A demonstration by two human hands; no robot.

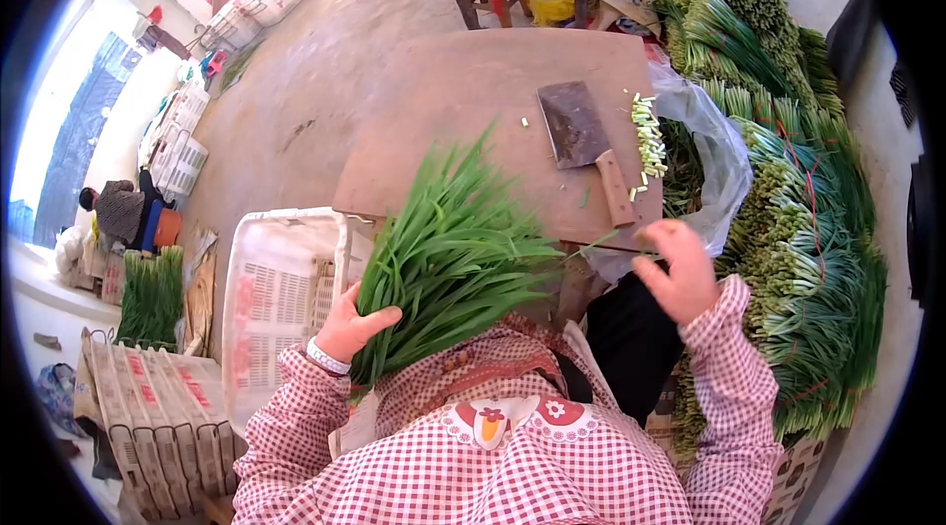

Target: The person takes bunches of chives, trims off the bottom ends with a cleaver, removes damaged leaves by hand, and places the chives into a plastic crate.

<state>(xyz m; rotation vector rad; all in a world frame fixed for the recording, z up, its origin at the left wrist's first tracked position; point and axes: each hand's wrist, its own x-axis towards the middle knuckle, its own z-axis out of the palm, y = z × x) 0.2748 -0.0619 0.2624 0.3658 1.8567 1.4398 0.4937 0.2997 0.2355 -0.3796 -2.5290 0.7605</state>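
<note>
— Green chives point(448, 254), which way is that bunch lying?

— Left hand point(350, 326) is gripping it at the base, close to the chest; the long axis is fanning up and right over the near edge of the wooden surface point(463, 82).

— Right hand point(678, 274)?

— Hovering open, holding nothing, just below the cleaver point(587, 143).

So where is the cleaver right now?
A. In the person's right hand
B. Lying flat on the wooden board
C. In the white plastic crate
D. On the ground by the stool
B. The cleaver lies flat on the wooden board, untouched; the left hand holds a bunch of green chives and the right hand is open with nothing in it.
</note>
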